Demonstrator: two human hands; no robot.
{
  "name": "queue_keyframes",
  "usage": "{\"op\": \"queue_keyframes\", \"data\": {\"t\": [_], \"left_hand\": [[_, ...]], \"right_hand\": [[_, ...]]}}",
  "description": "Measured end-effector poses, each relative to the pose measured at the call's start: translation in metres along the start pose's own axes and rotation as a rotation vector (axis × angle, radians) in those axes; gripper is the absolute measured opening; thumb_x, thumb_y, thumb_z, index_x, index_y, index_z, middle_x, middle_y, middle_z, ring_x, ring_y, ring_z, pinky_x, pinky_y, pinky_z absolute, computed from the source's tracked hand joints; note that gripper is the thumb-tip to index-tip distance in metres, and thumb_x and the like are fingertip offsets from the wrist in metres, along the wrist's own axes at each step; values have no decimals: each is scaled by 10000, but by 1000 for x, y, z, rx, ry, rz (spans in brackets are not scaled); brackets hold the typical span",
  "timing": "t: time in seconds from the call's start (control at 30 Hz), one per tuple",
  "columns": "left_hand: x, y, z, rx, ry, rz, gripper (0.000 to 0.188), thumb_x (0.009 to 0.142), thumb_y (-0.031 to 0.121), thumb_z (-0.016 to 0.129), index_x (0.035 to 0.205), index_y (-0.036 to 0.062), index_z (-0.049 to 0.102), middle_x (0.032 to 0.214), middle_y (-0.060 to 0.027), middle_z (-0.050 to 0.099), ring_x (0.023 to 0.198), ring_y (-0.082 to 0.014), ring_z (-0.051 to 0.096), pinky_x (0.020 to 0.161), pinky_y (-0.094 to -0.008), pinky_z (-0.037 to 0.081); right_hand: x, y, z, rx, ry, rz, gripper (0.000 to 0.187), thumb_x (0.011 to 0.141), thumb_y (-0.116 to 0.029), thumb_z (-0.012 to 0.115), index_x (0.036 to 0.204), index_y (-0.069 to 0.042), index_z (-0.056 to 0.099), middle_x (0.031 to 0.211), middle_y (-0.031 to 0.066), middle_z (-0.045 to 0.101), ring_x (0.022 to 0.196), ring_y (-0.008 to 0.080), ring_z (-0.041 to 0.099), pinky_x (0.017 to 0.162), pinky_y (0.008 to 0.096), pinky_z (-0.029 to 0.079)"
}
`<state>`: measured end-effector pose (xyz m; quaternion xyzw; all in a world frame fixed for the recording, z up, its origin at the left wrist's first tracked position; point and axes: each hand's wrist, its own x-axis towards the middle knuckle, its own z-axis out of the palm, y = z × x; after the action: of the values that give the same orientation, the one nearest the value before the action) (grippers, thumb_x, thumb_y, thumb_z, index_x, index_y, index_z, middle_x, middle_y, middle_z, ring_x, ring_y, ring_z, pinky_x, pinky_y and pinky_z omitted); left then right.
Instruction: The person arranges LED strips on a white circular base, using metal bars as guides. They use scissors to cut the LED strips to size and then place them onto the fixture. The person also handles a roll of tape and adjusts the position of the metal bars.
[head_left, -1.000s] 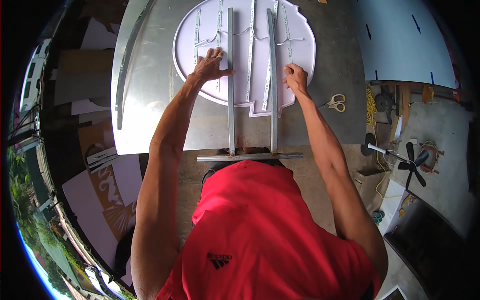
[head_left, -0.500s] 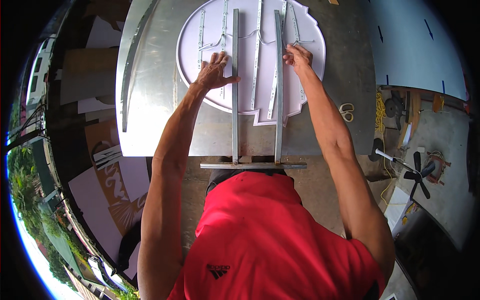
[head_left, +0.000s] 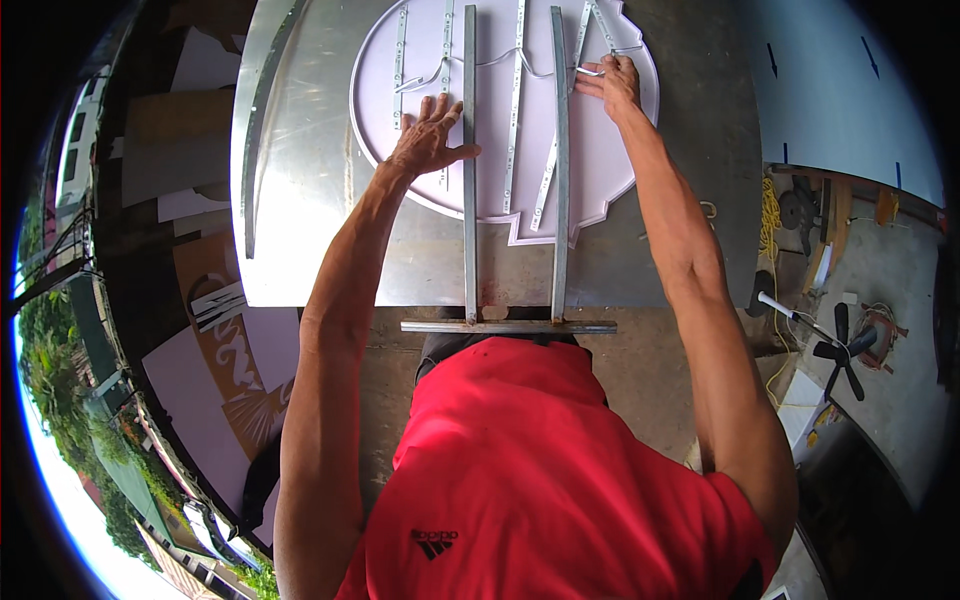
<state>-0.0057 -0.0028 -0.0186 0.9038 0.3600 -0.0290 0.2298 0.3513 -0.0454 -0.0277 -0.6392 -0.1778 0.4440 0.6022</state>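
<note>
The white panel (head_left: 490,140) lies on the metal table (head_left: 300,200), under two metal bars (head_left: 560,180). My left hand (head_left: 427,145) spreads open at the panel's left; my right hand (head_left: 615,88), at its upper right, bends by the thin wire (head_left: 537,73), grip unclear. Tugging could strain the wire; my body could knock the bars, jutting past the table edge below the panel. Wider room lies left of it.

gap between metal bars (head_left: 470,230), crossed by thin wire (head_left: 495,62), bars blocking sideways passage, bare tabletop (head_left: 310,180) left of panel (head_left: 490,160)
</note>
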Motion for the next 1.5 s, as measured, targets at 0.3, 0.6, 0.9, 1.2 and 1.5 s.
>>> {"op": "queue_keyframes", "data": {"t": [0.3,0.6,0.9,1.2,1.5], "left_hand": [[-1,1,-3,-29,-4,-7,1055,736,699,713,1534,108,356,1606,-237,230,1491,-470,143,1112,-760,144],[8,10,-7,-18,-46,21,1043,785,709,669,1559,116,300,1622,-226,189,1504,-448,103,1119,-748,119],[-2,-1,-2,-26,-14,5,1031,782,690,689,1547,105,322,1615,-228,214,1497,-455,136,1108,-755,143],[-5,1,-4,-3,31,34,971,801,698,668,1537,149,352,1609,-227,234,1493,-445,173,1086,-758,201],[-3,-7,10,29,147,68,993,749,751,665,1488,128,437,1558,-228,342,1442,-440,286,1028,-729,290]], "right_hand": [[-6,25,21,-250,266,-106,424,704,94,798,1020,26,524,940,137,661,788,252,705,731,385,649],[39,47,15,-706,512,-122,442,638,-80,803,1042,13,649,1000,184,725,900,296,721,816,363,589],[-3,7,43,-917,375,-120,391,732,-85,672,1119,-46,628,1071,185,705,994,344,696,897,411,556],[18,11,23,-1015,139,-190,427,753,-74,608,1179,-51,578,1047,182,700,988,338,690,884,405,544],[17,7,31,-1012,137,-250,451,775,-85,597,1223,-32,595,1070,174,708,1019,345,683,904,401,538]]}}
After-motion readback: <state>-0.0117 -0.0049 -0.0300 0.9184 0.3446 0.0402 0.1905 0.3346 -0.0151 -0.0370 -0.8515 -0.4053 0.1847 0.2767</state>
